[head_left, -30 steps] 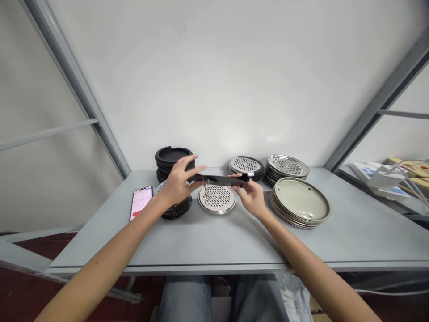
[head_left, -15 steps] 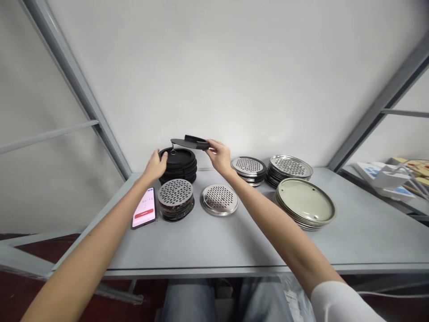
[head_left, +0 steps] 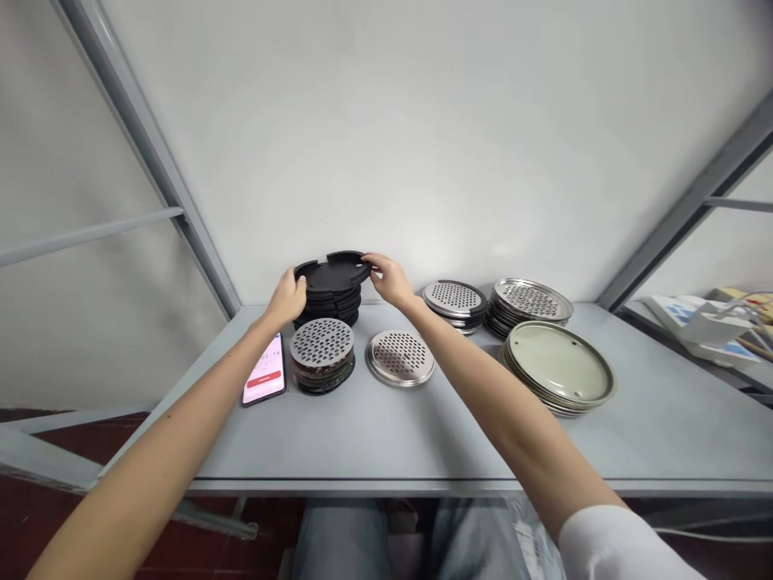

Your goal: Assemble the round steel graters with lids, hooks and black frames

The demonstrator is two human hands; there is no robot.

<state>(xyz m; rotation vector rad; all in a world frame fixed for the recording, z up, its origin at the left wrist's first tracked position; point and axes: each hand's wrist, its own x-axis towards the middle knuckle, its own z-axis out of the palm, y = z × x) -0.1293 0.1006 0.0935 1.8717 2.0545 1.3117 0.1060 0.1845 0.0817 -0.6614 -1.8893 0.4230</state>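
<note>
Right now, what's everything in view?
Black dish: 1, black, back left
Black stack: 1, black, beneath dish
Perforated stack: 1, silver top, front left
Perforated disc: 1, silver, front centre
Mixed stack: 1, silver, black, back middle
Grater stack: 1, silver, back right
Plate stack: 1, greenish, front right
Phone: 1, pink screen, left
Table: 1, grey, beneath
Wall: 1, white, behind
Clutter: several, pale, far right
Legs: 2, blue, below
Left hand: 1, bare, dish's left
Right hand: 1, bare, dish's right

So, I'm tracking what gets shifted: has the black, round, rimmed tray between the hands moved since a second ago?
Yes. Judged against the silver, round, perforated metal disc at centre, the tray has moved left and farther back.
</note>
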